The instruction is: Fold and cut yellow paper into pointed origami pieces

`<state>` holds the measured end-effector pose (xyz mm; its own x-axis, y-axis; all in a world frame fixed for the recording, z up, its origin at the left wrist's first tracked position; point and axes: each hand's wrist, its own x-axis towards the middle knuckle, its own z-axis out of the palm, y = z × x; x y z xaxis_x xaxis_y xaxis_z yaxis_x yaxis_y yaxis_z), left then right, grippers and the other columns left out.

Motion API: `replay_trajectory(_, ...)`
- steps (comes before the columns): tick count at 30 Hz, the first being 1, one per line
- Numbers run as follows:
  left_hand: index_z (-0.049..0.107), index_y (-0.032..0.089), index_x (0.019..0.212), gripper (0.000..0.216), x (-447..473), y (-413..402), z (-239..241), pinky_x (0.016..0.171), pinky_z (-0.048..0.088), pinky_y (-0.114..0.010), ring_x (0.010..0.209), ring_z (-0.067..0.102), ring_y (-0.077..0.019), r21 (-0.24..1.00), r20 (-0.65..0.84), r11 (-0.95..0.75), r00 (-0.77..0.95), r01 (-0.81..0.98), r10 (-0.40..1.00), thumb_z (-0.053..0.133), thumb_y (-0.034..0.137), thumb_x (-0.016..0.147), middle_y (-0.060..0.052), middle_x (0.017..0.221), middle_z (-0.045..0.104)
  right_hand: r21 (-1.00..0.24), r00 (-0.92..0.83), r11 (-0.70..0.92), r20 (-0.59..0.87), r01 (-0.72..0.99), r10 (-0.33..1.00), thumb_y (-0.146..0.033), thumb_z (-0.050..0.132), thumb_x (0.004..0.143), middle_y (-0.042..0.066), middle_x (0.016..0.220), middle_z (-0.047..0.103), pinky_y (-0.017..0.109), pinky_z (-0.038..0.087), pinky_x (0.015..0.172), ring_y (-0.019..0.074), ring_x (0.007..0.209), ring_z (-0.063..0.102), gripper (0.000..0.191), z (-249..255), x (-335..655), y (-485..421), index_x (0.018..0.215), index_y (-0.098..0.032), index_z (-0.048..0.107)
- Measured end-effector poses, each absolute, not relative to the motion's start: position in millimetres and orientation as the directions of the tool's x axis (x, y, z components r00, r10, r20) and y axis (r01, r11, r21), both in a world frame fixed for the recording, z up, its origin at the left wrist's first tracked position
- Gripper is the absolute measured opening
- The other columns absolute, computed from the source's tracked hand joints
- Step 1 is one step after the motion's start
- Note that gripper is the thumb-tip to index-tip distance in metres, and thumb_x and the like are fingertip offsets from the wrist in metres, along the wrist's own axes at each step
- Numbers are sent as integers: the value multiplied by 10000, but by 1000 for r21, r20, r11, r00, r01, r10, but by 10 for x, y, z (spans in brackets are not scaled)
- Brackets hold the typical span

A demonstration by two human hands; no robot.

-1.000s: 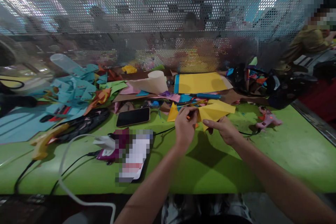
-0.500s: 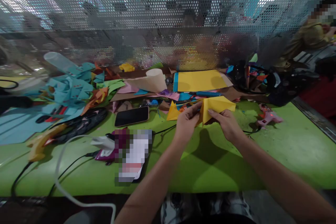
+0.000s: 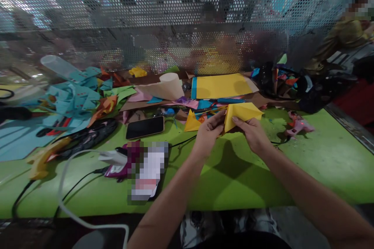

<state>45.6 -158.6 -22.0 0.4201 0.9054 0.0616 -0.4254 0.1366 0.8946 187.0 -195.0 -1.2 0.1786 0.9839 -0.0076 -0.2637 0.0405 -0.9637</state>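
A folded piece of yellow paper (image 3: pixel 246 112) is held up above the green table, between both my hands. My left hand (image 3: pixel 209 130) pinches its left edge, fingers bent behind the fold. On its front, my right hand (image 3: pixel 250 131) presses with the thumb, the other fingers curled beneath and partly hidden. Just left of my left hand stands a yellow folded paper point (image 3: pixel 191 121). A black-screened phone (image 3: pixel 145 127) lies farther left, and a second phone (image 3: pixel 150 171), its screen blurred out, lies nearer me.
Blue paper pieces (image 3: pixel 73 93) are heaped at the left by a yellow glue gun (image 3: pixel 48 157). A purple power strip (image 3: pixel 122 167) with a white cable sits in front. Yellow sheets (image 3: pixel 223 86) lie at the back; a pink glue gun (image 3: pixel 300 123) rests right. A person (image 3: pixel 340 39) is beyond.
The yellow paper's left flap now shows as one slanted face, where a narrow upright fold stood out before. Both hands stay in nearly the same place; the view has shifted slightly.
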Motion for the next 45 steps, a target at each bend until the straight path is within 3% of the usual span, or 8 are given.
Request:
replay_trajectory(9,717,202,1104,467,466,-1620,-156,1001,476,-359,1146,635,-251,840,-34,250,412,-482,911,810,208,647,-79,1217,703,-949,177,51,-5,-310,984,-455,821,666,24,808,720,354,554,693,190,692,649,339,-44,1886,-1935,867,-199,727)
replay_trajectory(13,735,171,959,364,472,-1629,-146,910,505,-299,956,694,-194,810,-118,331,419,-484,900,838,219,613,-63,1016,756,-954,167,53,3,-297,986,-476,807,675,34,813,723,362,549,704,193,691,649,360,-35,1889,-1933,877,-189,727)
replay_trajectory(17,732,156,932,357,476,-1635,-144,860,507,-284,830,693,-159,776,-168,397,447,-490,879,848,220,601,-48,886,753,-964,182,58,10,-260,983,-502,807,653,43,829,721,368,544,703,203,718,655,406,-50,1896,-1918,894,-185,729)
replay_trajectory(24,757,200,968,337,450,-1651,-128,803,489,-251,886,655,-141,836,-179,363,421,-411,889,834,272,649,-35,1026,739,-966,212,63,9,-252,977,-490,804,660,41,878,726,366,536,733,215,779,667,395,-123,1923,-1879,911,-198,719)
replay_trajectory(28,757,205,1021,391,448,-1650,-138,847,482,-268,921,662,-158,855,-172,348,423,-385,890,838,301,650,-47,1057,743,-960,221,65,3,-274,975,-470,818,646,33,861,726,351,535,722,203,760,661,397,-116,1922,-1872,919,-198,720)
replay_trajectory(35,765,223,1034,482,458,-1663,-127,845,498,-289,934,675,-184,868,-184,333,385,-367,904,879,363,587,-53,1085,747,-960,206,60,3,-272,979,-496,827,619,44,828,725,344,517,704,217,769,656,418,-55,1905,-1884,886,-190,731)
replay_trajectory(41,767,204,1036,500,464,-1670,-122,800,507,-291,820,677,-165,898,-149,282,370,-339,917,880,377,581,-64,1011,762,-975,224,81,34,-205,974,-513,793,657,3,683,649,291,420,548,132,542,535,370,-99,1902,-1874,784,-186,677)
replay_trajectory(45,778,196,974,495,485,-1664,-122,752,520,-284,780,662,-155,900,-151,262,315,-347,937,900,370,527,-64,995,764,-986,238,65,26,-155,971,-532,784,659,-11,600,592,281,376,512,116,507,476,378,-137,1905,-1857,692,-185,636)
